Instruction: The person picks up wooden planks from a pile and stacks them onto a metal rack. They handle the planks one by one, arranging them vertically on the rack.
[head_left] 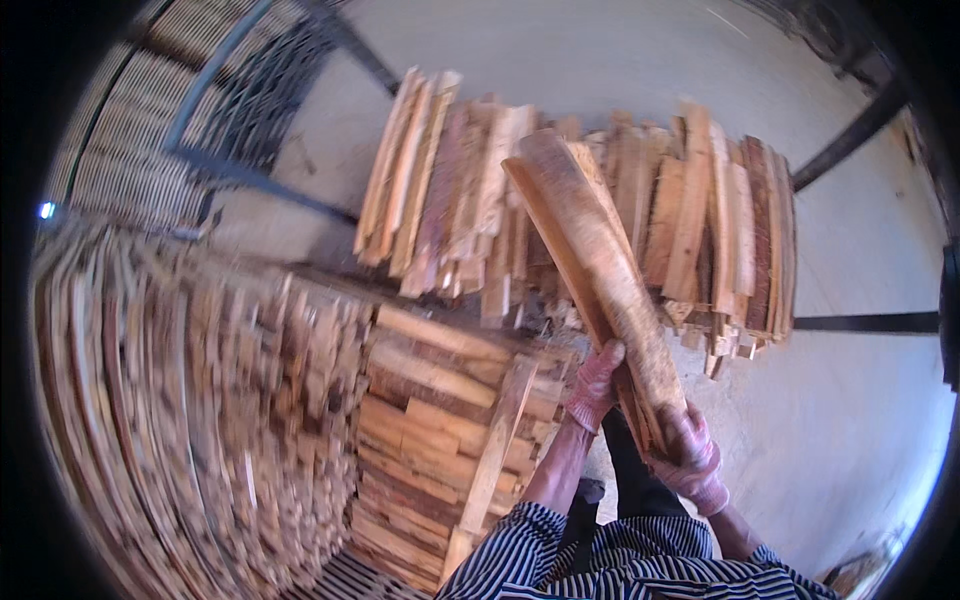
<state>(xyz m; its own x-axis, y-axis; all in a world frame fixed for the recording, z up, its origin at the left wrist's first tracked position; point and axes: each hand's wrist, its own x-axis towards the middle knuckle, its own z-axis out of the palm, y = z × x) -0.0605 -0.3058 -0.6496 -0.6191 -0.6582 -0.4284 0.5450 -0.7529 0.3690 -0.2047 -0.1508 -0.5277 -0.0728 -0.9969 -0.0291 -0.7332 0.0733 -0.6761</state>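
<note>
Both my hands, in pinkish-white work gloves, hold a bundle of rough wooden slabs slanting up and away to the left. My left hand grips its left side, the thumb lying toward the top face. Around the near end, my right hand is wrapped at the right edge. At least two pieces lie together in the bundle; how many exactly cannot be told. Its far end hangs over a row of upright-looking boards, hiding part of that row.
Left of me stands a tall stack of thin boards, blurred. Beside it lies a layered pile of planks with one loose board across it. A blue metal frame stands far left; dark bars reach in from the right over grey floor.
</note>
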